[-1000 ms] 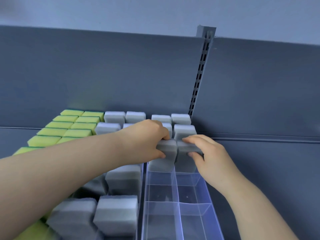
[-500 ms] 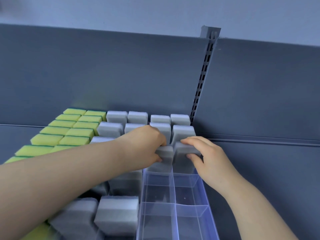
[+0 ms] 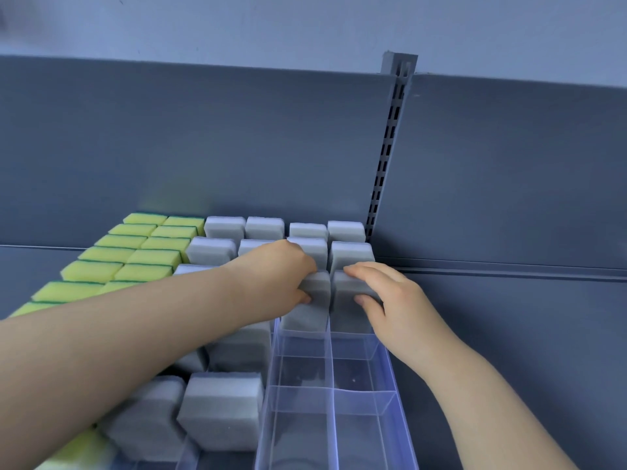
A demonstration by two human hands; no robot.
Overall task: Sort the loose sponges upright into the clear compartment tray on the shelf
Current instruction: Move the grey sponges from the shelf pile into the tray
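Observation:
A clear compartment tray (image 3: 390,368) runs away from me on the shelf, two cells wide. Its far cells hold upright grey sponges. My left hand (image 3: 281,276) grips one grey sponge (image 3: 314,300) standing in the left cell of the third row. My right hand (image 3: 390,300) grips a second grey sponge (image 3: 349,300) in the right cell beside it. Both sponges stand upright and touch each other at the divider. The nearer cells of this tray hold nothing.
Left of the tray stand more grey sponges (image 3: 220,412) in rows, and further left several yellow-green sponges (image 3: 135,256). A slotted upright (image 3: 386,157) and the grey back panel (image 3: 237,147) close the shelf behind. To the right lies bare shelf (image 3: 526,334).
Both hands have pressed the two sponges a little lower into their cells. The view has shifted slightly, otherwise the shelf looks the same.

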